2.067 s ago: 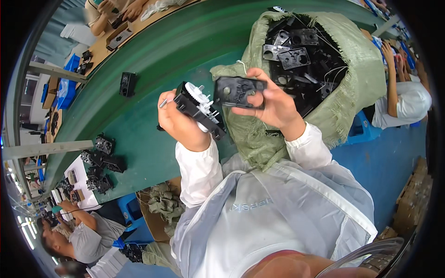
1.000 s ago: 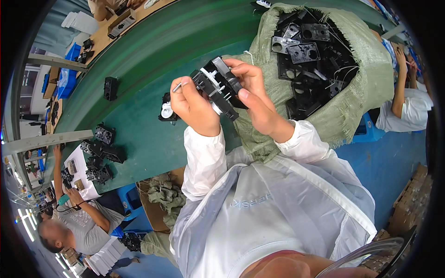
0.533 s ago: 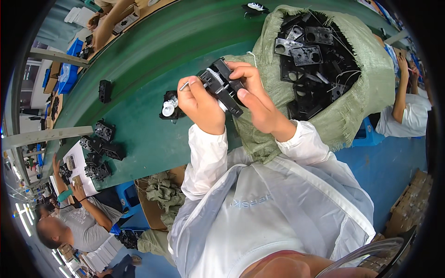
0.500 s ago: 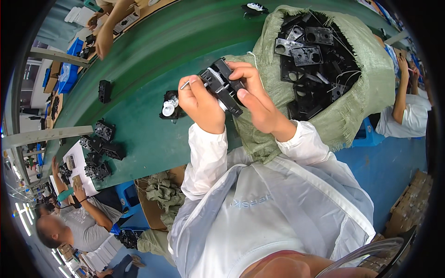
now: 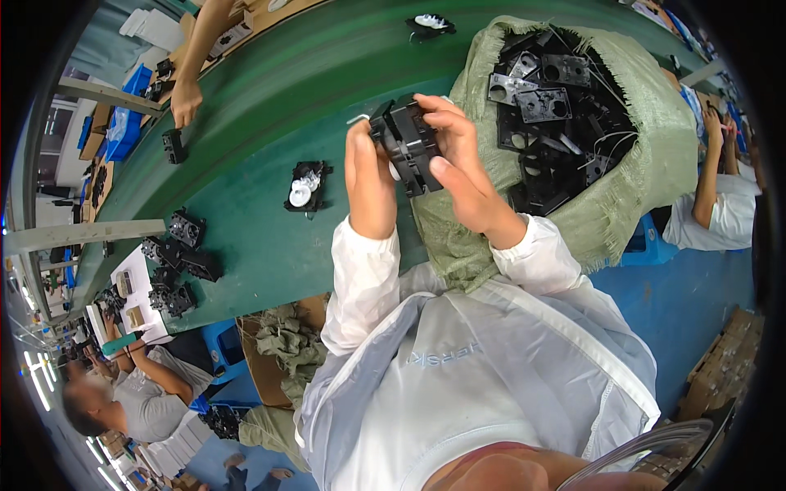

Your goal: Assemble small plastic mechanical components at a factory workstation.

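Note:
Above the green table I hold a black plastic gear housing (image 5: 407, 146) between both hands. My left hand (image 5: 370, 176) grips its left side, and a thin metal rod pokes out near those fingertips. My right hand (image 5: 465, 164) is closed on the right side, thumb on the near face and fingers over the top. The gears inside are mostly turned out of sight. A second black assembly with white gears (image 5: 306, 190) lies on the table to the left of my left hand.
An open woven sack (image 5: 663, 155) full of flat black plastic parts (image 5: 544, 105) stands right of my hands. Several black assemblies (image 5: 184, 258) are grouped at the left. Another geared piece (image 5: 430, 26) lies on the far green belt (image 5: 327, 61). A co-worker's hand (image 5: 186, 102) touches a black block (image 5: 173, 146).
The housing in my hands has been turned more upright, hiding its white gear. At the far left, a co-worker's hand has come down to the black block. The far geared piece has shifted left.

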Demonstrator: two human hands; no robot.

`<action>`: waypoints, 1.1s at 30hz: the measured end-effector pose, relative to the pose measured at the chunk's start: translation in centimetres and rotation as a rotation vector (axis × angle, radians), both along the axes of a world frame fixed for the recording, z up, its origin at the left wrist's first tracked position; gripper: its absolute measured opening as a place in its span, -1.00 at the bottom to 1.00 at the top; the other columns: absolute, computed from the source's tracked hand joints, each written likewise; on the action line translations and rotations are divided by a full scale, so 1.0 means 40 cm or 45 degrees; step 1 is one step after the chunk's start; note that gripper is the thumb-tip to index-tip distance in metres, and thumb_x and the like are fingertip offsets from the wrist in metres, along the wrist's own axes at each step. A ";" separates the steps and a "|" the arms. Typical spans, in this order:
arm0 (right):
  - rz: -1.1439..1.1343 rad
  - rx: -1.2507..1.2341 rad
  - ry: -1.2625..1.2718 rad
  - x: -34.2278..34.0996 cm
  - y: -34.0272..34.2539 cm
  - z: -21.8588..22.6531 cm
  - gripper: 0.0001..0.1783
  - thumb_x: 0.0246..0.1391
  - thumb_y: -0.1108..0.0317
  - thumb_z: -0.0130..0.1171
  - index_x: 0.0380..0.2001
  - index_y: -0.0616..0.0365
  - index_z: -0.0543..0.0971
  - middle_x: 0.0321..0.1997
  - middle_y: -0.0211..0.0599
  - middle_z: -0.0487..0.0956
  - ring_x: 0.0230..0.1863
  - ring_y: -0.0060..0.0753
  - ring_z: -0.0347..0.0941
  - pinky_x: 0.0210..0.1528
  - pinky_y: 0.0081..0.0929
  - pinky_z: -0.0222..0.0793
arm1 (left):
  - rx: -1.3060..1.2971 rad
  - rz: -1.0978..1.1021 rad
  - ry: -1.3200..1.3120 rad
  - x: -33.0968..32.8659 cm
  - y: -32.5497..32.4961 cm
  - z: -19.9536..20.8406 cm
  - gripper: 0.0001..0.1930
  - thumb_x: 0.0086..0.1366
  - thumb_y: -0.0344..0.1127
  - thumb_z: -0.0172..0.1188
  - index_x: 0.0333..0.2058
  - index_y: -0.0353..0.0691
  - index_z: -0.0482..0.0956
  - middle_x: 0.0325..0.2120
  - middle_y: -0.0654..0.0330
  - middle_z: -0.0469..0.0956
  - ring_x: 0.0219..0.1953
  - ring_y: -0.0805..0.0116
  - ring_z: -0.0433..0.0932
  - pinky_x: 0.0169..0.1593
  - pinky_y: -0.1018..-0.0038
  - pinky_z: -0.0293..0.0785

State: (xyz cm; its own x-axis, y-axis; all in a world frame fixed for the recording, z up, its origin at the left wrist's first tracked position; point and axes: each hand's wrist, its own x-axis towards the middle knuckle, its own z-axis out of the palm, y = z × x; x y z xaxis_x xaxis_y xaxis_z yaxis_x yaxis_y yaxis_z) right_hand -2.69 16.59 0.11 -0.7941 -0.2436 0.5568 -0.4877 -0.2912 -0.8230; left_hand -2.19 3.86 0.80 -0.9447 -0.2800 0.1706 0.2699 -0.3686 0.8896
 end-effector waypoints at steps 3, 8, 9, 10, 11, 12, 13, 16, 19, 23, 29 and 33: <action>0.067 -0.172 -0.044 -0.013 0.011 0.000 -0.52 0.27 0.40 -0.11 0.23 0.16 0.13 0.39 0.04 0.11 0.43 -0.09 0.04 0.46 -0.16 -0.15 | -0.175 -0.359 0.059 0.046 -0.020 0.017 -0.32 0.23 -0.21 0.32 0.20 -0.35 0.18 0.03 0.11 0.42 0.00 0.31 0.49 0.12 0.43 0.40; -0.124 -0.394 -0.421 0.005 0.018 0.026 -0.48 0.34 0.21 -0.01 0.24 0.26 0.24 0.30 0.02 0.31 0.39 -0.18 0.18 0.44 -0.20 -0.01 | -0.358 -0.165 0.065 0.075 -0.009 0.014 -0.31 0.05 -0.52 0.36 0.16 -0.42 0.28 0.01 0.05 0.47 0.01 0.31 0.50 0.10 0.41 0.41; -0.133 -0.401 -0.421 0.001 0.033 0.029 -0.48 0.34 0.21 -0.01 0.24 0.26 0.24 0.30 0.02 0.31 0.39 -0.18 0.18 0.44 -0.20 -0.01 | -0.473 -0.187 0.099 0.087 -0.016 0.018 -0.37 0.05 -0.52 0.36 0.12 -0.43 0.34 -0.03 0.05 0.50 -0.01 0.31 0.51 0.08 0.40 0.43; 0.091 -0.418 -0.503 -0.007 0.055 0.031 -0.48 0.35 0.15 0.01 0.20 0.30 0.31 0.23 -0.06 0.39 0.29 -0.27 0.29 0.36 -0.27 0.13 | -0.589 -0.210 0.134 0.094 -0.019 0.022 -0.42 0.05 -0.52 0.37 0.08 -0.43 0.40 -0.07 0.05 0.52 -0.04 0.32 0.53 0.06 0.39 0.45; 0.320 -0.430 -0.578 -0.010 0.066 0.031 -0.46 0.35 0.10 0.04 0.16 0.34 0.39 0.16 -0.13 0.47 0.20 -0.35 0.39 0.28 -0.35 0.27 | -0.746 -0.176 0.189 0.096 -0.020 0.031 -0.49 0.07 -0.49 0.39 0.02 -0.45 0.47 -0.13 0.04 0.56 -0.11 0.32 0.57 0.00 0.41 0.49; 0.314 -0.434 -0.576 -0.008 0.069 0.032 -0.46 0.35 0.10 0.04 0.16 0.34 0.39 0.16 -0.13 0.47 0.20 -0.35 0.39 0.28 -0.35 0.27 | -0.748 -0.183 0.192 0.100 -0.019 0.027 -0.49 0.07 -0.49 0.39 0.02 -0.45 0.47 -0.13 0.04 0.56 -0.11 0.32 0.57 0.00 0.41 0.49; 0.312 -0.419 -0.544 -0.007 0.071 0.032 -0.43 0.32 0.05 0.07 0.12 0.37 0.42 0.09 -0.16 0.52 0.11 -0.38 0.45 0.20 -0.39 0.35 | -0.705 -0.158 0.172 0.103 -0.016 0.018 -0.51 0.07 -0.48 0.39 -0.01 -0.44 0.49 -0.18 0.03 0.58 -0.15 0.32 0.59 -0.04 0.43 0.51; 0.245 -0.352 -0.459 -0.008 0.076 0.006 -0.39 0.27 -0.01 0.13 0.06 0.40 0.47 0.00 -0.21 0.58 0.01 -0.43 0.52 0.08 -0.46 0.44 | -0.747 -0.129 0.161 0.100 -0.013 0.021 -0.54 0.07 -0.45 0.42 -0.05 -0.43 0.51 -0.26 0.02 0.61 -0.23 0.31 0.62 -0.12 0.46 0.54; 0.215 -0.303 -0.461 -0.011 0.088 -0.001 -0.40 0.24 -0.01 0.18 0.05 0.39 0.48 -0.04 -0.25 0.59 -0.03 -0.48 0.52 0.02 -0.50 0.44 | -0.813 -0.103 0.176 0.096 -0.002 0.024 -0.56 0.06 -0.46 0.43 -0.08 -0.44 0.52 -0.33 0.01 0.62 -0.28 0.31 0.64 -0.16 0.46 0.56; 0.366 -0.514 -0.660 -0.007 0.098 0.009 -0.48 0.25 0.08 0.19 0.02 0.37 0.51 -0.06 -0.29 0.60 -0.02 -0.56 0.49 0.05 -0.52 0.40 | -0.814 -0.195 0.187 0.075 -0.004 0.039 -0.58 0.06 -0.48 0.42 -0.10 -0.46 0.52 -0.35 0.01 0.63 -0.30 0.34 0.63 -0.17 0.47 0.56; -0.456 0.390 -0.335 -0.050 0.175 0.034 -0.59 0.24 0.33 0.13 0.10 0.29 0.48 0.03 -0.13 0.58 0.09 -0.21 0.48 0.12 -0.31 0.35 | -1.024 -0.391 -0.230 -0.141 -0.171 0.043 -0.50 0.26 -0.32 0.31 0.03 -0.59 0.41 -0.18 -0.03 0.59 -0.20 0.36 0.58 -0.08 0.47 0.50; -1.188 1.438 0.301 -0.089 0.324 0.060 -0.52 -0.07 0.59 0.18 0.01 0.12 0.53 0.04 -0.21 0.54 0.09 -0.08 0.43 0.16 -0.18 0.26 | -1.506 -0.228 -0.297 -0.428 -0.468 -0.076 -0.44 0.30 -0.14 0.27 0.06 -0.55 0.46 -0.19 -0.05 0.63 -0.18 0.30 0.60 -0.06 0.44 0.49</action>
